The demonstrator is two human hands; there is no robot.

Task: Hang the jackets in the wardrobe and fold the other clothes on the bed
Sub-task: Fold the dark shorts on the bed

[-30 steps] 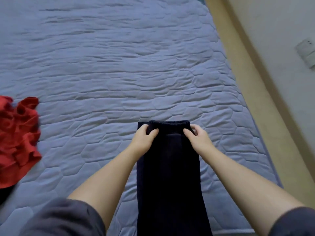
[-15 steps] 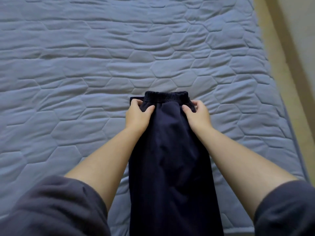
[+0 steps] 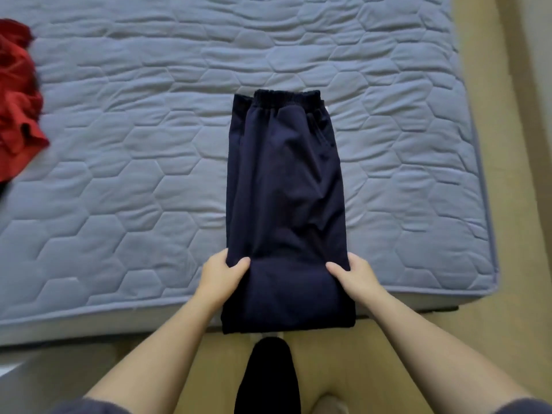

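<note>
Gripped the folded navy trousers [image 3: 283, 189] close to their near end with the left hand [image 3: 221, 276] and right hand [image 3: 355, 277], fingers wrapped round the side edges, thumbs on top. Had them flat along the bed [image 3: 119, 174], waistband farthest away, near fold just overhanging the mattress edge. Saw a red garment [image 3: 18, 100] at the bed's far left.

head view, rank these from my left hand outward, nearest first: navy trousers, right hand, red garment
1. navy trousers: in contact, gripped by the left hand at their near left edge.
2. right hand: straight across the trousers' width, gripping the near right edge.
3. red garment: far off to the left at the frame's edge, farther up the bed.
</note>
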